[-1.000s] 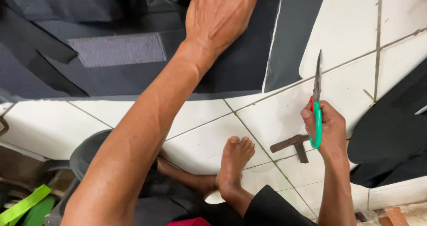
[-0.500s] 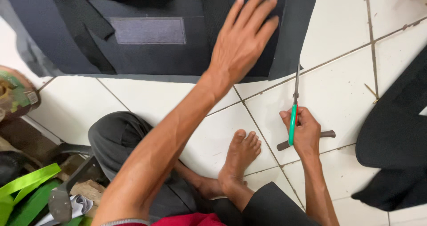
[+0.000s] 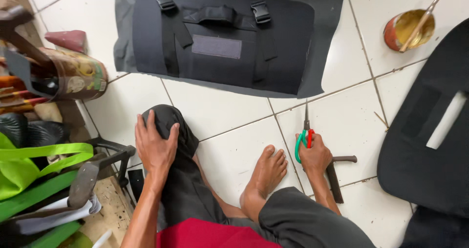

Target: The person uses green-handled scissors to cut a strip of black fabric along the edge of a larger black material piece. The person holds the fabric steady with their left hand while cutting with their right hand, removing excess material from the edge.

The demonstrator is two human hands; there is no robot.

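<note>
- Head view: the left hand (image 3: 155, 148) is laid flat, fingers spread, on the bent knee (image 3: 168, 126) in dark trousers; nothing is gripped by it.
- The right hand (image 3: 316, 155) is closed around the scissors (image 3: 305, 135), green and red handled, with the blades pointed away over the white tiled floor (image 3: 234, 106).
- A hammer (image 3: 334, 175) is seen just beside that hand, a bare foot (image 3: 266, 175) to its left.
- A black bag panel (image 3: 227, 38) with buckles is spread farther off; a tin (image 3: 408, 31) with a brush stands at the upper right.

"What is the person wearing?"
"Dark grey trousers (image 3: 185, 194) and a red top (image 3: 205, 233)."
"Any shoes or sleeves?"
"No. The foot (image 3: 266, 177) is bare, and both arms are bare too."
</note>
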